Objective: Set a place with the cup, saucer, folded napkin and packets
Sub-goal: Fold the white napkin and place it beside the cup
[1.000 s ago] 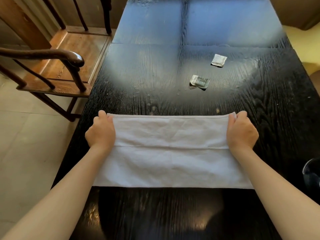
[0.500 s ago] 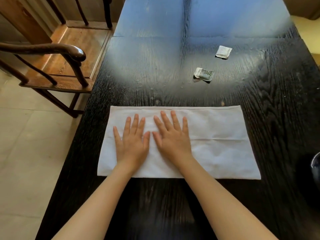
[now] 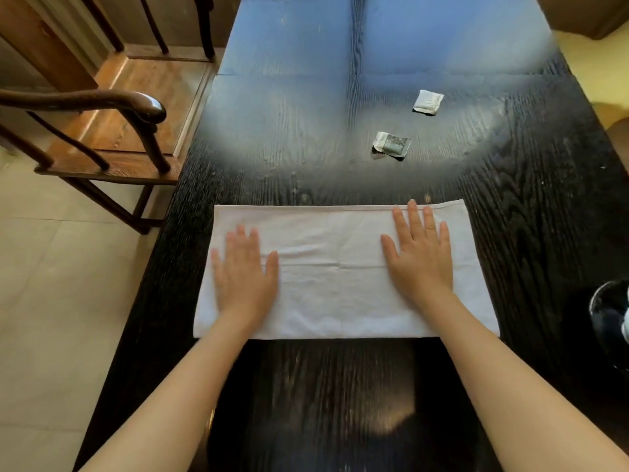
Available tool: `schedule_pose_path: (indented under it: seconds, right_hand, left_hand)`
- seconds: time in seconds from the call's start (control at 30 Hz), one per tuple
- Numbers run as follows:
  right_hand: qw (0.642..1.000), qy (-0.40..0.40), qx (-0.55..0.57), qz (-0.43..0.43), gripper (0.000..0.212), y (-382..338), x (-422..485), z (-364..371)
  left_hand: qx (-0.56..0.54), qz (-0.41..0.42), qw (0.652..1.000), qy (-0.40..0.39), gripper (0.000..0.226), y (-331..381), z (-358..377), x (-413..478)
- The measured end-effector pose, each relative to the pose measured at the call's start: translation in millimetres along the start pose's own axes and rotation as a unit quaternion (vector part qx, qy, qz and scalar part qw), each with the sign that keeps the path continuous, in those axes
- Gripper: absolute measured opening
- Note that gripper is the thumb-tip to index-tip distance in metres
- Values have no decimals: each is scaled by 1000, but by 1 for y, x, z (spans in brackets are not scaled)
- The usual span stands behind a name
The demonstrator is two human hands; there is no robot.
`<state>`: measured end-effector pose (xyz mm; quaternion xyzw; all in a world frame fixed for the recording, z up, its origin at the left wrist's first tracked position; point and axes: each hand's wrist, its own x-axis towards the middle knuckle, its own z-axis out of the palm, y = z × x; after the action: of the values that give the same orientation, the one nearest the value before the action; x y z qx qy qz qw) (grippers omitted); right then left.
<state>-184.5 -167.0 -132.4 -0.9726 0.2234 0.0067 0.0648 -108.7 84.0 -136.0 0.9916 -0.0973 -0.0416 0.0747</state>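
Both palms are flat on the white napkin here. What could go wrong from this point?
1. The white folded cloth napkin shows a crease between the left hand and right hand; folding again now may set it crooked.
2. The glossy black wooden table looks slick, so flat-palm pressure could slide the cloth instead of smoothing it.
3. The dark round vessel at the right edge sits near the right forearm; a wide sweep might knock it.

You have a single view, from the camera worn on your head. It faces forward and steeply down along the dark counter (image 3: 306, 165), wide-angled and close over the near end. The napkin (image 3: 333, 287) sits mid-frame, the chair (image 3: 149, 107) and floor (image 3: 51, 284) at far left.
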Motion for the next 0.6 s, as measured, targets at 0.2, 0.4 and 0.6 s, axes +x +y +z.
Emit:
schedule_pose_path:
  seconds: [0.2,0.4,0.6]
  right_hand:
    - [1000,4,5,-8,58,3,1,0]
    - [1000,6,5,-7,59,7,0,3]
    - [999,-2,10,35,60,4,-2,-4]
  left_hand:
    - [-47,165,985,-17,54,117,21,-35]
    - [-16,78,997,-11,60,17,14,-14]
    - [22,80,996,-18,59,-42,4,-20]
